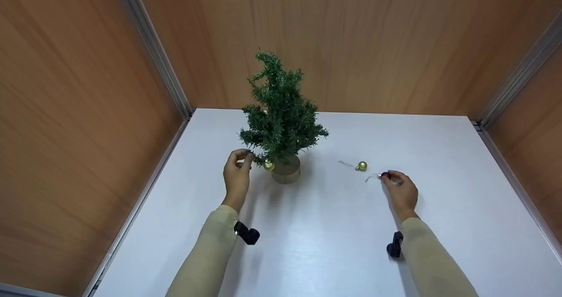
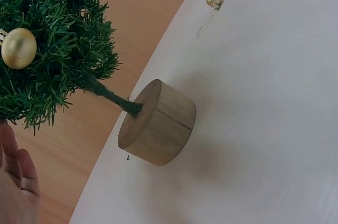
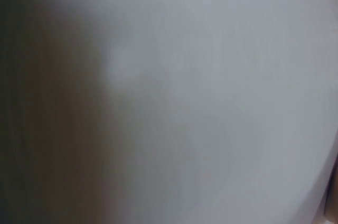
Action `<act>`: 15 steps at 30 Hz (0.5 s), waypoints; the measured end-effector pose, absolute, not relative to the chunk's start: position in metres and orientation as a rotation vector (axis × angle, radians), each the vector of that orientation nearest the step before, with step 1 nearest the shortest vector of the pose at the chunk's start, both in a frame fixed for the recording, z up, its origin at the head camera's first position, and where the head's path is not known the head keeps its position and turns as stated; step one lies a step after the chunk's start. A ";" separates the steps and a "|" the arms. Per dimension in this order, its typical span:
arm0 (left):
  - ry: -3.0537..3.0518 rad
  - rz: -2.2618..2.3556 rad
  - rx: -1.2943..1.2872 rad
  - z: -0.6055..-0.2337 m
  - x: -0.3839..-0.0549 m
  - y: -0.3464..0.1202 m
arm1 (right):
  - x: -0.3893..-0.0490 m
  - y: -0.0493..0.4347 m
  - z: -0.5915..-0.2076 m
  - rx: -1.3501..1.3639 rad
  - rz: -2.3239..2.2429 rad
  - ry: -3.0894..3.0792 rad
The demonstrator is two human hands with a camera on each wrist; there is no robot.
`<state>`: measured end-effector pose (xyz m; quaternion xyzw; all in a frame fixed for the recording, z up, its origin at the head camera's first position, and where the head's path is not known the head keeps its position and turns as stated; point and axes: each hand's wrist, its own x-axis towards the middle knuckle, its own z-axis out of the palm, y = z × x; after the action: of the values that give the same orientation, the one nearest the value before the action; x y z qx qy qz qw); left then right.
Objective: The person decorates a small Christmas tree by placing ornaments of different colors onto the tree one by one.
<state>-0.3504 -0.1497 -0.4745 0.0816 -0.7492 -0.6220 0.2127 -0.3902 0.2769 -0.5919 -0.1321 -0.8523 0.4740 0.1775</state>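
A small green artificial Christmas tree (image 1: 281, 112) stands upright on a round wooden base (image 2: 163, 123). From a low branch on its left side hangs a gold bauble (image 1: 269, 165), also large in the left wrist view. Beside that bauble, my left hand (image 1: 237, 174) pinches the branch tip between thumb and fingers. To the right, my right hand (image 1: 401, 194) pinches a dark red bauble (image 1: 385, 174) at the tabletop, its string trailing left. The right wrist view is mostly blurred and does not show the grip.
A second gold bauble (image 1: 362, 166) with a string lies on the white table (image 1: 316, 227), between the tree and my right hand. Wooden panels (image 1: 373, 47) with grey metal frames enclose the table at the back and both sides.
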 end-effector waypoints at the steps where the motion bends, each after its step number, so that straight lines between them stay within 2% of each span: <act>1: -2.079 -1.733 0.222 -0.474 -0.350 -0.150 | -0.390 0.277 -0.592 -0.374 1.338 -2.413; 15: -2.061 -1.765 0.185 -0.475 -0.353 -0.153 | -0.392 0.277 -0.592 -0.387 1.309 -2.436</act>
<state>-0.3526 -0.1532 -0.4748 0.0664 -0.7410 -0.6345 0.2097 -0.3919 0.2769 -0.5923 -0.1365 -0.8591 0.4617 0.1735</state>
